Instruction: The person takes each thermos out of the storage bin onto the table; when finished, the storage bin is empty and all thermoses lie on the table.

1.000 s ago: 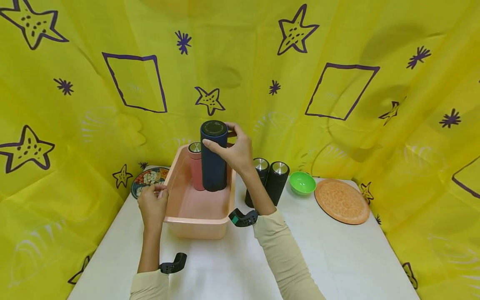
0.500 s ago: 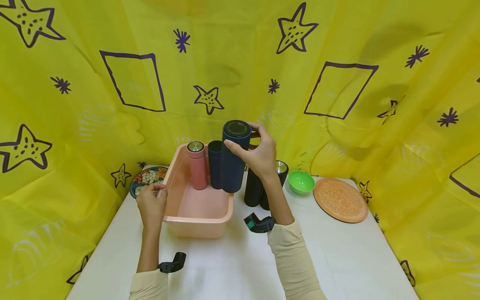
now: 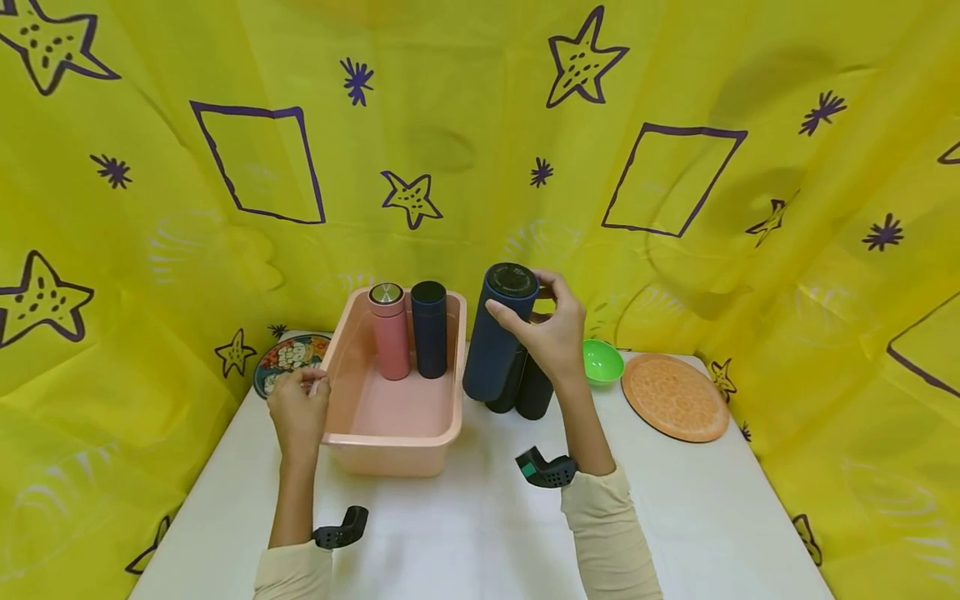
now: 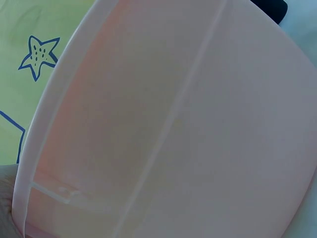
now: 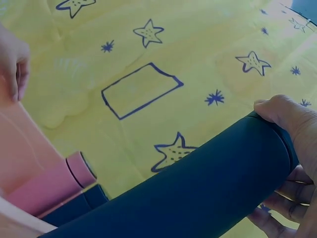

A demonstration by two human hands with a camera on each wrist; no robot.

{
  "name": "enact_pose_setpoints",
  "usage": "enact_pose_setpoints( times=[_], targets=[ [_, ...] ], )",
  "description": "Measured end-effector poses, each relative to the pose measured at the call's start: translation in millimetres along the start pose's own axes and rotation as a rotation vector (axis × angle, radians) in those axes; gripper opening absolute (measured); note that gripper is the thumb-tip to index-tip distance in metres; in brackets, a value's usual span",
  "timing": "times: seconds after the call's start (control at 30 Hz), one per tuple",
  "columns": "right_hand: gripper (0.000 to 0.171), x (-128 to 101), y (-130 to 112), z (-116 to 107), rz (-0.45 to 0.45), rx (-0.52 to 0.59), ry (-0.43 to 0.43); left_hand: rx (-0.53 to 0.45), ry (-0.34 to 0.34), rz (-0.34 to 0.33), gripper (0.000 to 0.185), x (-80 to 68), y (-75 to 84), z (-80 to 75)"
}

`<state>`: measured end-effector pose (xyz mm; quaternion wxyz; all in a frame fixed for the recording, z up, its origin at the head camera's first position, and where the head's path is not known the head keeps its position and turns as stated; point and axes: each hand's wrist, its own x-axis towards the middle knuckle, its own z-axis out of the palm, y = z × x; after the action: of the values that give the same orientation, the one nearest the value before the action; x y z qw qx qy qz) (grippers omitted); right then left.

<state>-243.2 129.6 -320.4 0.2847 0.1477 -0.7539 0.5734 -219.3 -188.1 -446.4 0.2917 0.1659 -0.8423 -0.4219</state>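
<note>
I log the right hand [image 3: 553, 333]: fingers curled round the top of a navy flask [image 3: 495, 337], held tilted above the worktop [image 3: 675, 508], just right of the tub [image 3: 390, 446] and in front of two black flasks [image 3: 534, 392]. Left hand [image 3: 298, 410]: gripping the tub's left rim. In the tub, upright at its far end, side by side: pink flask [image 3: 391, 333], dark flask [image 3: 430, 329]. To the right: green bowl [image 3: 602, 362], orange plate [image 3: 673, 397]. To the left: patterned plate [image 3: 281, 358].
</note>
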Motion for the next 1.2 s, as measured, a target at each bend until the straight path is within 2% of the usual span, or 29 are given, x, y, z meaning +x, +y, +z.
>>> enact_pose_setpoints(
  times=[0.23, 0.53, 0.87, 1.2],
  targets=[
    [0.059, -7, 10, -4, 0.030, -0.032, 0.008, -0.005, 0.019, 0.021, 0.014, 1.9, -1.0, -1.3],
    [0.061, -29, 31, -4, 0.106, -0.093, 0.023, -0.015, 0.012, 0.019, 0.013, -1.8, -4.6, 4.0],
    [0.063, -50, 54, -4, 0.159, -0.154, 0.042, -0.009, 0.035, 0.062, 0.011, -2.1, -4.7, 5.5],
    [0.065, -68, 78, 2, 0.186, -0.201, 0.077, -0.005, 0.033, 0.043, 0.012, 0.1, -4.1, 3.0]
  ],
)
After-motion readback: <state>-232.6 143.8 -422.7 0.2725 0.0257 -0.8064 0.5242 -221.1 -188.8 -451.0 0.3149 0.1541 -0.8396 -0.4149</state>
